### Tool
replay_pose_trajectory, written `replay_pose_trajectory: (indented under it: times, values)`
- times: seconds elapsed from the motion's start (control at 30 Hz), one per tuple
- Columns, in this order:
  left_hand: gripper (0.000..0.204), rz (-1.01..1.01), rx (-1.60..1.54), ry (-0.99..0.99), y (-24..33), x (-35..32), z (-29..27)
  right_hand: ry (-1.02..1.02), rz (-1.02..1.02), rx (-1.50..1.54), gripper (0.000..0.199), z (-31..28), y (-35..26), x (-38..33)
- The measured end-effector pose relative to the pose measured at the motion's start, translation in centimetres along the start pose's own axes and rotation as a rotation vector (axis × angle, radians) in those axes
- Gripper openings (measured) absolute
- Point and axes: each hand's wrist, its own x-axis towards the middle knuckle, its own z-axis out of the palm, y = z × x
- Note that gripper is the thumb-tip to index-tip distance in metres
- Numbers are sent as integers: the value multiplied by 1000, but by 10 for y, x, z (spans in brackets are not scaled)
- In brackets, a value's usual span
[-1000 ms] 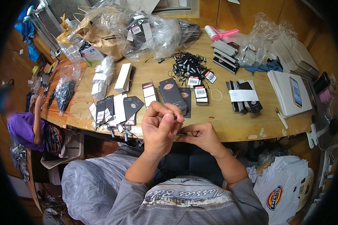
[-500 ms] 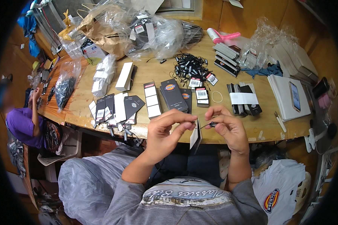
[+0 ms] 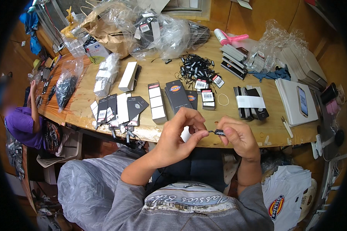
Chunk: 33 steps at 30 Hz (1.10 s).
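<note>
Over the table's front edge, my left hand (image 3: 181, 134) is closed, thumb and finger pinching the cord end of a hang tag string. A sliver of a white card (image 3: 186, 134) shows behind its fingers; the rest of that card is hidden. Facing it, my right hand (image 3: 240, 138) is closed on the string's black plastic toggle (image 3: 219, 132). Beyond my hands lie black hang tags (image 3: 177, 94), a stack of white label cards (image 3: 157, 104), a small stack of barcode tags (image 3: 208, 99) and a heap of black tag strings (image 3: 196, 69).
To the left are fanned tags (image 3: 119, 109) and a white box-like stack (image 3: 128, 77). On the right sit a banded tag bundle (image 3: 250, 101), a rubber band (image 3: 223, 99) and a phone (image 3: 303, 101) on white sheets. A person in purple (image 3: 25, 125) works at far left.
My hands have drawn close to each other and the right has turned, its fingers curling in around the toggle. The card that hung below my left fingers is now mostly hidden.
</note>
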Motion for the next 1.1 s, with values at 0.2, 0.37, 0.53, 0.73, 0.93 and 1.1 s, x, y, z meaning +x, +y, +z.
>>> replay_pose_trajectory:
  times: [0.2, 0.37, 0.53, 0.73, 0.93, 1.1]
  values:
    - [29, 13, 23, -58, 3, 2, 0, -50, -64, -111, 27, -2, -1, 4]
    - [27, -9, 25, -110, 5, 5, 0, -142, -182, -310, 25, -7, 4, 5]
    - [29, -20, 35, -161, 4, 6, 3, -120, -206, -402, 24, -5, 3, 2]
    - [44, -105, -230, -233, -4, 4, 5, -79, -204, -272, 22, -1, 4, -9]
    - [80, -167, -757, -219, -36, -17, 22, 110, 33, -54, 22, -8, -9, -29]
    - [60, -409, -666, -394, -37, -46, 50, 103, 184, -229, 23, -5, -12, -28]
